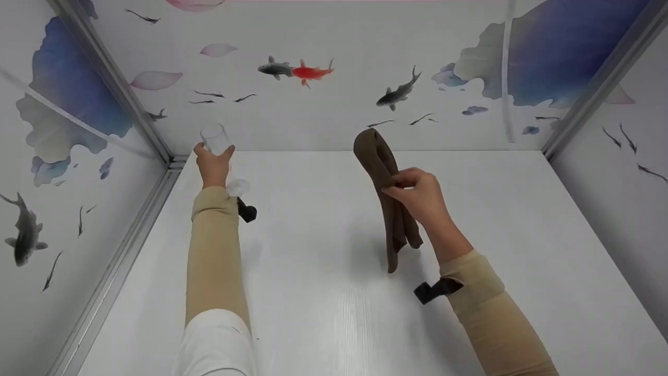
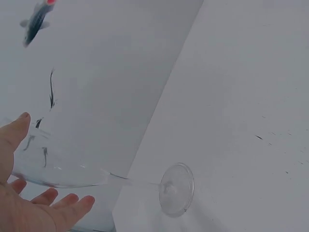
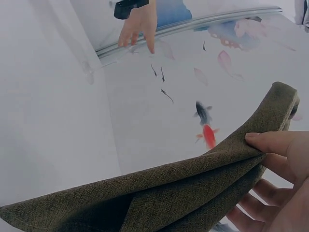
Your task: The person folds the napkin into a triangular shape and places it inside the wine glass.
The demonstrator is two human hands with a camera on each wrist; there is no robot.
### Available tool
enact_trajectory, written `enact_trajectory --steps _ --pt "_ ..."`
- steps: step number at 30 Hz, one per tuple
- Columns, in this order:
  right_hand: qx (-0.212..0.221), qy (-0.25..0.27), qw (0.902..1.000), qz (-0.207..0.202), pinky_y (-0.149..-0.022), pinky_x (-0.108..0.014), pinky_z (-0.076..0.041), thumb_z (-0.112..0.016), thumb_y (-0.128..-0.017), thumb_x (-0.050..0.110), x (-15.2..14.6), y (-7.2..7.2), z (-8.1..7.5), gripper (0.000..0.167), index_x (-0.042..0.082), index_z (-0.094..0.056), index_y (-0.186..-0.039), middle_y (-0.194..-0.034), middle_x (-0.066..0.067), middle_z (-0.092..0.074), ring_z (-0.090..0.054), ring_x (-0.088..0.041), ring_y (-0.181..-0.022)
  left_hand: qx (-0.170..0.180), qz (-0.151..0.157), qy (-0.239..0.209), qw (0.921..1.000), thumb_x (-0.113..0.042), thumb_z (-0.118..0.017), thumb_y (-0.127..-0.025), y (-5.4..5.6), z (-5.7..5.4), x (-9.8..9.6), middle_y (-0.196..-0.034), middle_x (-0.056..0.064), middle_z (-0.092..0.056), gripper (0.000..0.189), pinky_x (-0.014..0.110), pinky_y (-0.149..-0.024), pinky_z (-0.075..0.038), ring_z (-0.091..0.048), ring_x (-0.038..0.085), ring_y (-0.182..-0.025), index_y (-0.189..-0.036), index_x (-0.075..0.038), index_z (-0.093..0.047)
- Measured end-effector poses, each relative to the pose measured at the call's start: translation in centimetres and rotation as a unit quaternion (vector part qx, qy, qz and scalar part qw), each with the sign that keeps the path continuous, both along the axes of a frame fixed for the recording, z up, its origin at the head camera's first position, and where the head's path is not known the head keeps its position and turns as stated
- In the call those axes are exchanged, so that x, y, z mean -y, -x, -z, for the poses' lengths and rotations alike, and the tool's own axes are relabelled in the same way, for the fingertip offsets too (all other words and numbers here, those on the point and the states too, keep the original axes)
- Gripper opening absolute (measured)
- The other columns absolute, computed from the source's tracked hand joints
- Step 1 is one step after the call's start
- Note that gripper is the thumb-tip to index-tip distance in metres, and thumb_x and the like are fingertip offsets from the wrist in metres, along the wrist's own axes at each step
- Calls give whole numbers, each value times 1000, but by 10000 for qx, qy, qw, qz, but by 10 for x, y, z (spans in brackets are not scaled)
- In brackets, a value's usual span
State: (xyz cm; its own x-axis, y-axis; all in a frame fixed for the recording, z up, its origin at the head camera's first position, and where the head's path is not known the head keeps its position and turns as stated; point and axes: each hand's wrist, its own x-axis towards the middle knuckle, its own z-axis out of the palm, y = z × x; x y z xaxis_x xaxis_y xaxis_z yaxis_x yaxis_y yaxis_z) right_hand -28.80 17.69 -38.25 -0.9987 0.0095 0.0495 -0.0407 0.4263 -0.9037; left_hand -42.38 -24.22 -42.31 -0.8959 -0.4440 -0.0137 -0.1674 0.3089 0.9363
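Observation:
At the far left of the table, my left hand holds a clear stemmed wine glass by its bowl. Thumb and fingers lie on opposite sides of the bowl in the left wrist view, where the stem and round foot of the glass point away from the palm. Right of centre, my right hand pinches a folded brown cloth between thumb and fingers. One end of the cloth loops over at the top, and its loose ends hang toward the table. Its woven texture and layered folds show in the right wrist view.
A white tabletop spreads below both hands. Around it stand a back wall and side walls printed with fish, petals and blue leaf shapes. Metal frame rails run along the corners. A black wrist camera sits on each sleeve.

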Motion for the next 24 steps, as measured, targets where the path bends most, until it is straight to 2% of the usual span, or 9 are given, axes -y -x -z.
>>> enact_trajectory --steps 7,11,16,24 --pt "-71 9 10000 -42 -79 -39 -55 -73 -86 9 1 -1 1 18 1 -74 -101 -111 -9 -60 -59 -24 -104 -192 -148 -193 9995 -22 -59 -98 5 -10 -1 -152 23 -25 70 33 -112 -27 -27 29 -141 -147 -5 -13" --pt "-13 18 10000 -64 -79 -39 -56 -73 -86 10 -1 -3 1 18 1 -74 -101 -111 -9 -61 -59 -23 -103 -213 -178 -284 9992 -19 -59 -98 6 -9 -1 -154 22 -22 70 32 -113 -25 -23 27 -143 -148 -6 -12" --pt "36 1 10000 -79 -78 -39 -56 -73 -86 10 -2 -5 0 17 2 -74 -101 -111 -9 -61 -60 -24 -102 -185 -228 -113 9995 -18 -60 -98 9 -6 0 -152 23 -25 69 33 -113 -25 -25 29 -142 -147 -4 -14" --pt "67 -65 10000 1 -79 -40 -55 -72 -87 10 -8 -2 -9 18 2 -74 -103 -113 -9 -60 -60 -25 -101 -388 -39 -114 9992 -14 -62 -96 8 -9 -8 -151 23 -28 65 32 -112 -26 -28 29 -141 -143 -2 -19"
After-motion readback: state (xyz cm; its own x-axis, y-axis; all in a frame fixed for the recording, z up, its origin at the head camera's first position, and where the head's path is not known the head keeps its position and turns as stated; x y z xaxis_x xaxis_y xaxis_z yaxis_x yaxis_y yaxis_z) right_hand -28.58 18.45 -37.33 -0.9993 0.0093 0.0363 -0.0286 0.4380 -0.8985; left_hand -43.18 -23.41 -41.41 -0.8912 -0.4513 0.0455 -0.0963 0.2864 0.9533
